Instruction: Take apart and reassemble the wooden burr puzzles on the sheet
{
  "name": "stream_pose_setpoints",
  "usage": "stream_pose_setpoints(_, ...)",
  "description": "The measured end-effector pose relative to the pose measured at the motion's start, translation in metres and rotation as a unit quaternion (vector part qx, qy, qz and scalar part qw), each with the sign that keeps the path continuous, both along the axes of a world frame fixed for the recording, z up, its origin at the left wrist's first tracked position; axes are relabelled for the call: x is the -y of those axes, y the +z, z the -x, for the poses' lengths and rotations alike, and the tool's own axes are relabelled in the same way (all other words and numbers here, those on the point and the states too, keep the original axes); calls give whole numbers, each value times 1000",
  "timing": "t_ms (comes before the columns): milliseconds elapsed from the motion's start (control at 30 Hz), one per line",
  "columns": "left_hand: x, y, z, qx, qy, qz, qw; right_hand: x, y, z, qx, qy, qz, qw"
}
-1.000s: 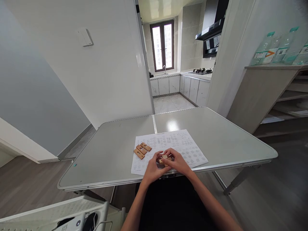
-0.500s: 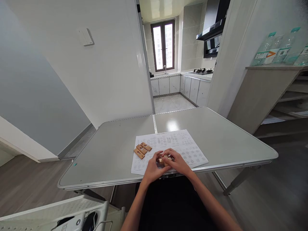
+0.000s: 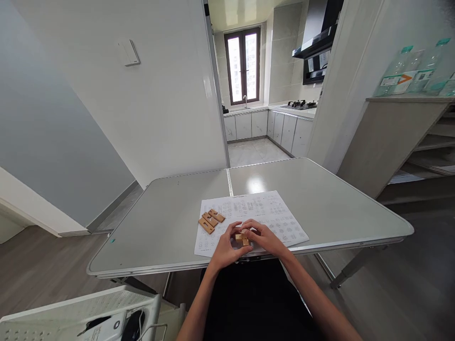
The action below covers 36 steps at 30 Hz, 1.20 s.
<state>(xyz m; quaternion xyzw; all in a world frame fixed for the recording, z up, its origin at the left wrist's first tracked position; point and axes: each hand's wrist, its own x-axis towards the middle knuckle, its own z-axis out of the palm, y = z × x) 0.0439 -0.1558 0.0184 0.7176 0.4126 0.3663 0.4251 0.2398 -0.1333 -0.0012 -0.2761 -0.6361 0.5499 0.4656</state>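
Observation:
Near the table's front edge, my left hand (image 3: 226,247) curls around the left side of a small, light wooden block puzzle (image 3: 243,238), its thumb along the near side. My right hand (image 3: 266,239) closes on the puzzle from the right, with fingers over its top. Jutting square-ended pieces show between the hands; my fingers cover the rest. Beneath lies a white sheet (image 3: 284,222) printed with rows of small diagrams. On its left part rest three flat wooden pieces with cut-out slots (image 3: 211,220), side by side, apart from my hands.
The grey folding table (image 3: 341,203) has a metal rim and a centre seam (image 3: 229,182). At lower left stands a white plastic basket (image 3: 53,312) with a boxed item and cable. Plastic bottles (image 3: 393,73) stand on a shelf unit (image 3: 398,137) at right.
My right thumb has shifted off the puzzle's near face, so more of its blocks show between my hands. The flat pieces and sheet stay in place on the table.

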Motion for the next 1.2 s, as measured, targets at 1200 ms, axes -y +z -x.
stream_pose_setpoints(1200, 2, 3, -1, 6, -16, 0, 1000, 4, 2, -7, 68, 16, -28, 997)
